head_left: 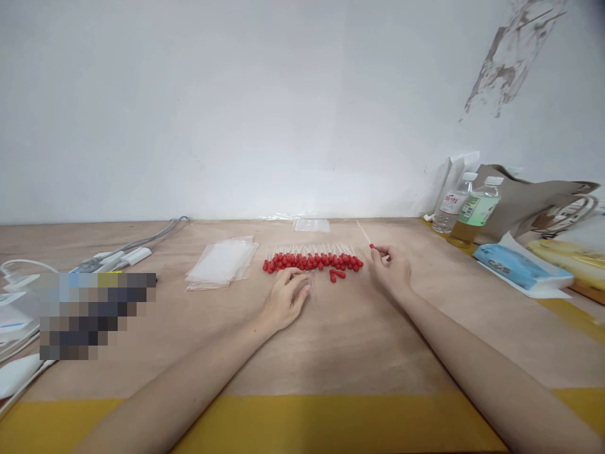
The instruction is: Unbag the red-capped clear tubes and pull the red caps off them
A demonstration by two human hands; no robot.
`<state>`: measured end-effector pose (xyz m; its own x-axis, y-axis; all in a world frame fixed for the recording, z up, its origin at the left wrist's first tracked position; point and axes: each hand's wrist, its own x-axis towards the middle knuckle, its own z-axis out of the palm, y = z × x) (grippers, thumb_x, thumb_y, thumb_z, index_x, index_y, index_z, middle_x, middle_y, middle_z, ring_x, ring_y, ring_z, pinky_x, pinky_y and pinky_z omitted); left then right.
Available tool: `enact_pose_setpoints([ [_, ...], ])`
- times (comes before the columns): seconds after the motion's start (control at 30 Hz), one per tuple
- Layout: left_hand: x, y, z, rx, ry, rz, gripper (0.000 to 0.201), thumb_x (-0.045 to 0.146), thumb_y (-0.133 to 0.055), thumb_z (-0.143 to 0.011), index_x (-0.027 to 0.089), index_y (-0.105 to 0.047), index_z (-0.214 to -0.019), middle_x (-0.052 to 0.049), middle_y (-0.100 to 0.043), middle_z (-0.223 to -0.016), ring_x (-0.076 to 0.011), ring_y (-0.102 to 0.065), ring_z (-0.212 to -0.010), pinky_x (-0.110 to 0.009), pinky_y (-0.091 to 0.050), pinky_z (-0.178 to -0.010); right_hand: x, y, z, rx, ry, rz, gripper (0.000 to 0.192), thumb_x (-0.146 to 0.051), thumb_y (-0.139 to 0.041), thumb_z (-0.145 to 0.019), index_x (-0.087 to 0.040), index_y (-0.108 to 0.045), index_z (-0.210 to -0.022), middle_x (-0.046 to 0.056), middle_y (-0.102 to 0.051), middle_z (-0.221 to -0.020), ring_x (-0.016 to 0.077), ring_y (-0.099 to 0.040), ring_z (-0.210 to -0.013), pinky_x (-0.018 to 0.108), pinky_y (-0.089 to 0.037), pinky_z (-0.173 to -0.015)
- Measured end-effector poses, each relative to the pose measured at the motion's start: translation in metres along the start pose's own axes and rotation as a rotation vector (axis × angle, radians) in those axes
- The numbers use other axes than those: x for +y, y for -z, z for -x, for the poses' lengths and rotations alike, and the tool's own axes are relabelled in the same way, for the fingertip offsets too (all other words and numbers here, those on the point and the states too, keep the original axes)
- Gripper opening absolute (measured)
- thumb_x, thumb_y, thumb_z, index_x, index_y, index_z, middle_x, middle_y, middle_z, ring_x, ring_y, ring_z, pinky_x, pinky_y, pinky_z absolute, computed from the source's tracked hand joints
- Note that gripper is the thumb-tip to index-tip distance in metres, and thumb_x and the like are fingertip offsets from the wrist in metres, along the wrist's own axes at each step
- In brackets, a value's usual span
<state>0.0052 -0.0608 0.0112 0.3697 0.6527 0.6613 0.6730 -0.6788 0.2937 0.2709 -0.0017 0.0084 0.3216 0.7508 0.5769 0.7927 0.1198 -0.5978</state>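
Right hand (391, 268) around swab (365, 234), tip nearest.

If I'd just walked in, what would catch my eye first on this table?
Most likely the row of red-tipped sticks at the middle of the wooden table. The right hand holds one stick just right of the row, while the left hand rests in front of it, beside a stack of clear bags.
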Motion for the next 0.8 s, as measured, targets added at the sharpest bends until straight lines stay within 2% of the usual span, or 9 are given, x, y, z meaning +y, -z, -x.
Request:
enact_pose_setpoints([
  [0.07,-0.004,0.003,0.000,0.076,0.008,-0.055,0.032,0.024,-0.044,-0.084,0.019,-0.047,-0.115,-0.009,-0.049,-0.109,-0.0210,-0.045,-0.104,-0.040,-0.037,-0.091,-0.016,0.004,0.013,0.041,0.255,-0.107,0.025,-0.034,-0.046,-0.079,-0.017,-0.061,-0.089,0.006,-0.062,-0.082,0.0184,-0.052,-0.079,0.031,-0.036,-0.074],
  [0.17,-0.008,0.008,-0.001,0.120,-0.035,-0.154,0.041,0.025,-0.044,-0.084,0.019,-0.039,-0.125,-0.011,-0.044,-0.121,-0.0228,-0.039,-0.113,-0.042,-0.032,-0.095,-0.042,0.005,0.037,-0.129,0.523,-0.140,0.017,-0.030,-0.048,-0.080,-0.020,-0.062,-0.084,0.004,-0.061,-0.080,0.0178,-0.050,-0.079,0.032,-0.033,-0.075],
  [0.27,-0.012,0.009,-0.001,0.078,-0.127,-0.236,0.032,0.026,-0.045,-0.084,0.024,-0.050,-0.115,-0.007,-0.051,-0.118,-0.0223,-0.041,-0.112,-0.042,-0.028,-0.095,-0.061,0.002,0.058,-0.225,0.685,-0.145,0.016,-0.027,-0.047,-0.082,-0.020,-0.062,-0.083,0.005,-0.059,-0.081,0.0171,-0.048,-0.079,0.033,-0.030,-0.076],
  [0.33,-0.014,0.007,-0.001,0.041,-0.168,-0.259,0.022,0.026,-0.046,-0.084,0.025,-0.058,-0.102,-0.004,-0.061,-0.101,-0.0194,-0.049,-0.100,-0.042,-0.028,-0.093,-0.068,-0.001,0.066,-0.245,0.743,-0.140,0.017,-0.027,-0.046,-0.083,-0.020,-0.061,-0.083,0.004,-0.058,-0.080,0.0164,-0.047,-0.078,0.033,-0.029,-0.075],
  [0.43,-0.017,0.003,0.000,0.000,-0.182,-0.271,0.018,0.027,-0.045,-0.085,0.024,-0.062,-0.091,-0.001,-0.065,-0.078,-0.0147,-0.054,-0.077,-0.039,-0.029,-0.089,-0.069,-0.004,0.068,-0.249,0.761,-0.119,0.016,-0.027,-0.047,-0.083,-0.020,-0.061,-0.086,0.004,-0.059,-0.082,0.0163,-0.047,-0.080,0.033,-0.029,-0.075],
  [0.53,-0.018,0.000,0.000,-0.013,-0.208,-0.280,0.018,0.027,-0.045,-0.086,0.023,-0.062,-0.090,-0.001,-0.064,-0.074,-0.0137,-0.053,-0.072,-0.038,-0.029,-0.087,-0.068,-0.009,0.067,-0.241,0.784,-0.097,0.025,-0.033,-0.051,-0.080,-0.021,-0.059,-0.100,0.005,-0.060,-0.092,0.0178,-0.048,-0.088,0.034,-0.029,-0.078],
  [0.6,-0.016,0.000,0.000,-0.017,-0.234,-0.289,0.019,0.027,-0.044,-0.086,0.022,-0.061,-0.091,-0.001,-0.063,-0.074,-0.0135,-0.053,-0.071,-0.038,-0.028,-0.088,-0.068,-0.012,0.067,-0.237,0.830,-0.080,0.029,-0.036,-0.052,-0.080,-0.023,-0.058,-0.105,0.004,-0.062,-0.090,0.0177,-0.048,-0.087,0.035,-0.027,-0.080],
  [0.7,-0.012,0.002,-0.001,-0.046,-0.267,-0.331,0.020,0.025,-0.042,-0.086,0.021,-0.061,-0.088,-0.001,-0.061,-0.069,-0.0138,-0.051,-0.069,-0.038,-0.028,-0.088,-0.069,-0.015,0.069,-0.226,0.877,-0.044,0.020,-0.033,-0.047,-0.084,-0.023,-0.063,-0.092,0.002,-0.063,-0.075,0.0157,-0.048,-0.078,0.036,-0.025,-0.081],
  [0.8,-0.008,0.007,0.000,-0.084,-0.281,-0.368,0.021,0.023,-0.042,-0.086,0.021,-0.062,-0.082,0.000,-0.059,-0.065,-0.0144,-0.049,-0.068,-0.038,-0.029,-0.085,-0.070,-0.012,0.071,-0.214,0.913,-0.009,0.020,-0.031,-0.046,-0.085,-0.023,-0.064,-0.081,0.001,-0.061,-0.066,0.0152,-0.046,-0.074,0.036,-0.024,-0.081],
])
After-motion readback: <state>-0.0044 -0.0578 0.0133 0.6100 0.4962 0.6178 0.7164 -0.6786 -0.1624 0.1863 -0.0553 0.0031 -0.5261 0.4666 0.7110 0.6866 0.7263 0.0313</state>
